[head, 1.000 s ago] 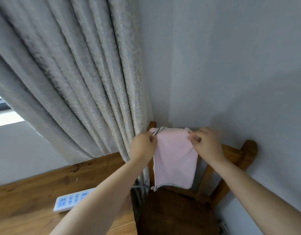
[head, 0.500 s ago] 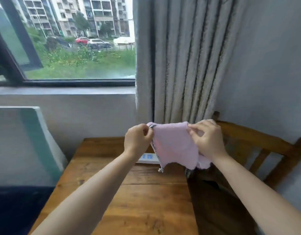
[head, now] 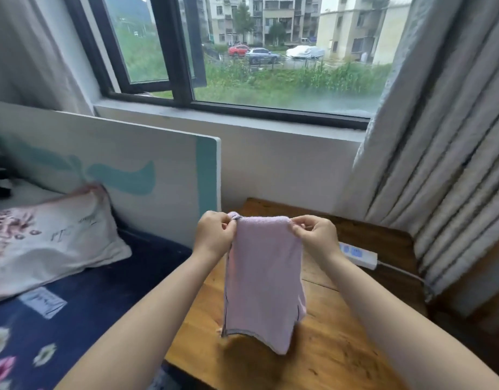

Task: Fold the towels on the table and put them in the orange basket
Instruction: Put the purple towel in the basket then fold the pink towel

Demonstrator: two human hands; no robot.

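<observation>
Head view: left hand (head: 214,235) and right hand (head: 315,235) each pinch a top corner of the pink towel (head: 263,280), fingers clamped on it, hanging above the wooden table (head: 327,358).

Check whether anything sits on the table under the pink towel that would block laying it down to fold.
Nothing visible does. The pink towel hangs from the left hand and right hand above bare wooden table. The white power strip lies further back to the right. No orange basket is in view.
</observation>
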